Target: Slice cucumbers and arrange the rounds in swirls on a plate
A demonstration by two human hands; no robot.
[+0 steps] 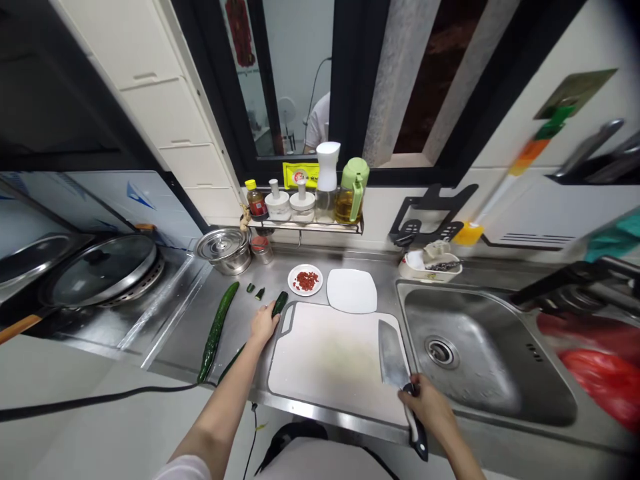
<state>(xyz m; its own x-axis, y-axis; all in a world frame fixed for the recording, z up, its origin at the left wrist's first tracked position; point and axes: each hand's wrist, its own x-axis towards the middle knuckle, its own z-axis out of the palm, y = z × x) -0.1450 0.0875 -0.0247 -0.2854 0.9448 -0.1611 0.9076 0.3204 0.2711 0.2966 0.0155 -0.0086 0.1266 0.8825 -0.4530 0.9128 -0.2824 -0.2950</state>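
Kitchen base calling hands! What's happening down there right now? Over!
Left hand on cucumber, beside cutting board. Right hand on knife handle, blade lying along board's right side. White plate at board's far edge.

I am in a kitchen; a steel sink lies just right of my right hand, and well to the left of my left hand a lidded pan sits on a stove. Between my hands is a cutting board; beyond them, below a window, a rack carries lidded jars and a green-topped jug.
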